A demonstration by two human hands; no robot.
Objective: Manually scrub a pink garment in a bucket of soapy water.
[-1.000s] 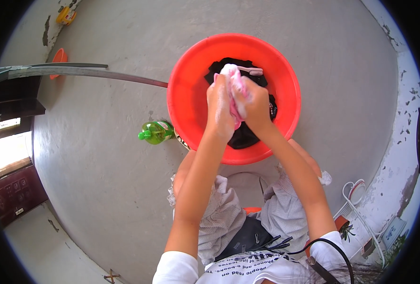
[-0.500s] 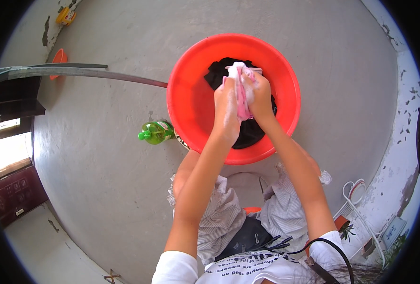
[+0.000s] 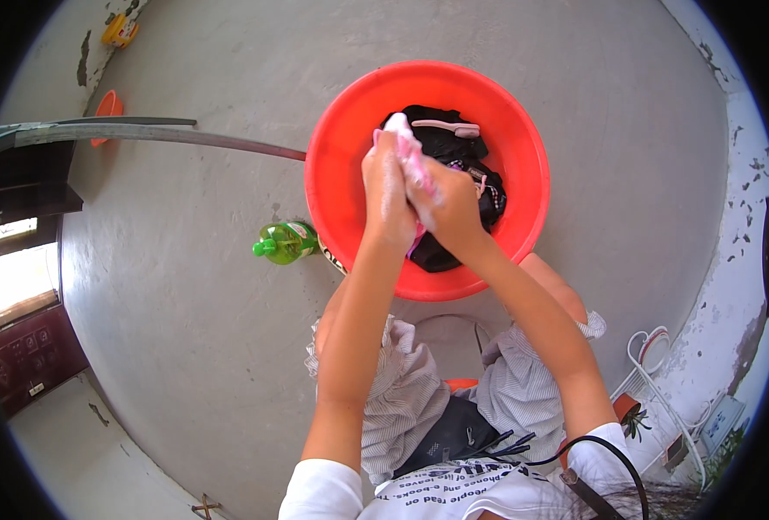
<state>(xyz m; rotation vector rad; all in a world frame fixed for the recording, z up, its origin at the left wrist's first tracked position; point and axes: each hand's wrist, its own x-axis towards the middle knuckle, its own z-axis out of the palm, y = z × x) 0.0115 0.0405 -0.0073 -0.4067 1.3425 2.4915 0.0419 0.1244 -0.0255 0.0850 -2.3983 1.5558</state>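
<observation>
A soapy pink cloth (image 3: pixel 411 158) is squeezed between my two hands, over a red plastic basin (image 3: pixel 350 104). My left hand (image 3: pixel 386 192) is closed along its left side, streaked with white suds. From the right, my right hand (image 3: pixel 450 204) wraps round the same cloth, its fingers partly hidden. White foam clings to the top of the cloth. Below my hands, dark wet clothes (image 3: pixel 441 143) lie in the basin, some with pink and checked parts. On top of them, beyond my right hand, rests a pale pink scrubbing brush (image 3: pixel 446 127).
A green bottle with a pump top (image 3: pixel 286 243) stands left of the basin. A grey pipe (image 3: pixel 159 133) reaches the basin's left side. A small orange basin (image 3: pixel 108 113) and a yellow container (image 3: pixel 120 31) are at the far left. A white metal rack (image 3: pixel 662 390) stands at right.
Both hands have moved left and slightly nearer with the pink cloth, and my right hand has tilted across it. The brush and more of the dark clothes now show.
</observation>
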